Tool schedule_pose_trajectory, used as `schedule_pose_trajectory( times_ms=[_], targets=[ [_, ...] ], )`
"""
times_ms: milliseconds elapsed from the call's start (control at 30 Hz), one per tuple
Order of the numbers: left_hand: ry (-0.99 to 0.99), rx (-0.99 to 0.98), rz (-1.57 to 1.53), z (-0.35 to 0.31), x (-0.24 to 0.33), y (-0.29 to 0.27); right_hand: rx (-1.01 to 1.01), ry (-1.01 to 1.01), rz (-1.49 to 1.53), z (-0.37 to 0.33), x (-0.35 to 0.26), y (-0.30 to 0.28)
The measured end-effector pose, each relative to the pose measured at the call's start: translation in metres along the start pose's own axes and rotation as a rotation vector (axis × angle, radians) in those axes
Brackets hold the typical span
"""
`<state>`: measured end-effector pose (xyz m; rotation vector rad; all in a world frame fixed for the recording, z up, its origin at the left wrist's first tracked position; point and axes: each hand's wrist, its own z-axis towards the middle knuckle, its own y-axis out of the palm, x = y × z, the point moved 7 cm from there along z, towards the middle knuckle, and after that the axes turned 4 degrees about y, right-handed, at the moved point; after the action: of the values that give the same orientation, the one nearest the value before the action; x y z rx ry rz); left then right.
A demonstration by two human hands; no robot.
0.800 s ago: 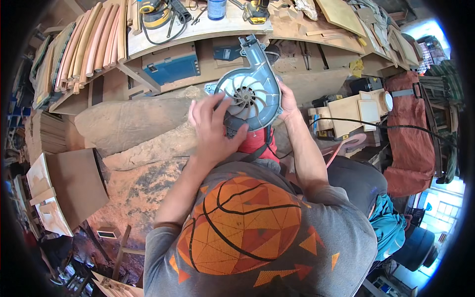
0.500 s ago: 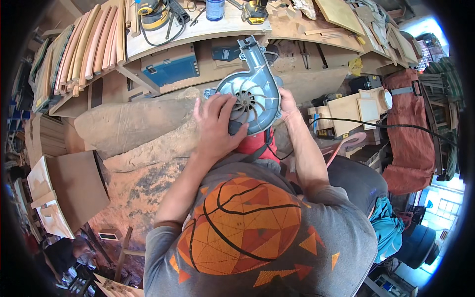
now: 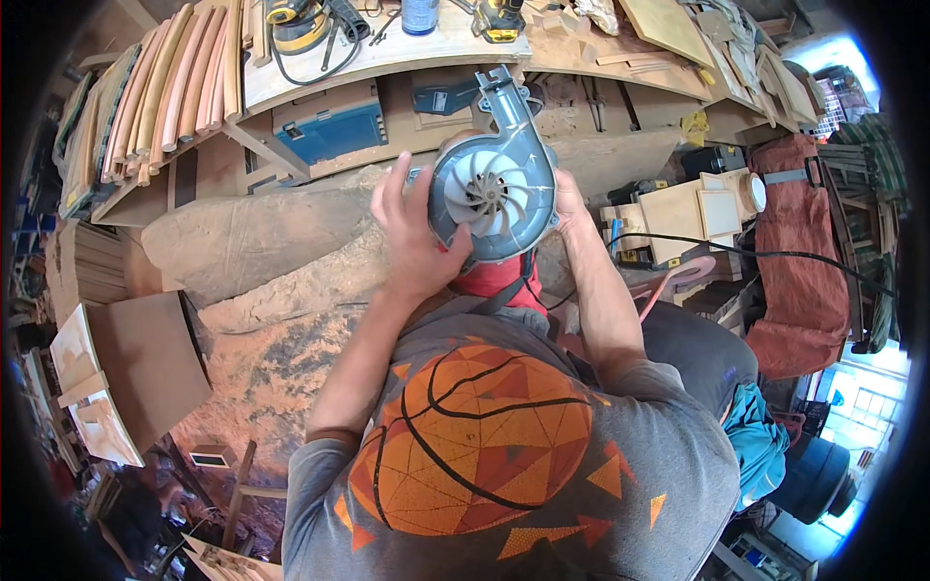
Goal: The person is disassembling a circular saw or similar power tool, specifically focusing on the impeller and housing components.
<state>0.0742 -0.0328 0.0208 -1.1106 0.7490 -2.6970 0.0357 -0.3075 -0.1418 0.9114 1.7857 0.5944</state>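
A grey blower half-housing (image 3: pixel 528 145) is held up in front of my chest, its outlet pointing away from me. Inside it the pale fan wheel (image 3: pixel 492 194) with curved blades lies exposed. My right hand (image 3: pixel 570 201) grips the housing's right edge; its fingers are partly hidden behind the casing. At the left rim, my left hand (image 3: pixel 412 225) has its fingers stretched upward and apart, with the thumb at the fan's lower left edge. A black cord (image 3: pixel 526 266) hangs below the blower, over something red (image 3: pixel 502 284).
Across from me stands a workbench (image 3: pixel 397 60) with a sander (image 3: pixel 298 27), a blue container (image 3: pixel 418 15) and a cordless tool (image 3: pixel 500 19). Wooden rods (image 3: pixel 184 82) lie at its left. A blue case (image 3: pixel 331 128) sits underneath. A black cable (image 3: pixel 765 250) runs off to the right.
My left hand has drawn back leftward off the fan wheel, its fingers lifting and spreading. The whole fan now shows. The blower has shifted slightly right, still in my right hand.
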Motion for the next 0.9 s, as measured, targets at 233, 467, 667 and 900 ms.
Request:
schedule_pose_trajectory(
  times_ms=[233, 467, 667, 900],
  targets=[
    [0.135, -0.274, 0.014, 0.018, 0.009, 0.008, -0.002, 0.005, -0.047, -0.009, -0.006, 0.016],
    [0.115, -0.220, 0.015, 0.008, 0.010, 0.013, 0.068, -0.036, -0.072, -0.012, -0.006, 0.016],
    [0.092, -0.248, 0.087, 0.003, 0.020, 0.008, 0.091, -0.068, -0.113, -0.018, -0.012, 0.030],
    [0.034, -0.231, 0.073, -0.020, 0.009, 0.005, 0.175, -0.119, -0.200, -0.028, -0.015, 0.059]
  ],
)
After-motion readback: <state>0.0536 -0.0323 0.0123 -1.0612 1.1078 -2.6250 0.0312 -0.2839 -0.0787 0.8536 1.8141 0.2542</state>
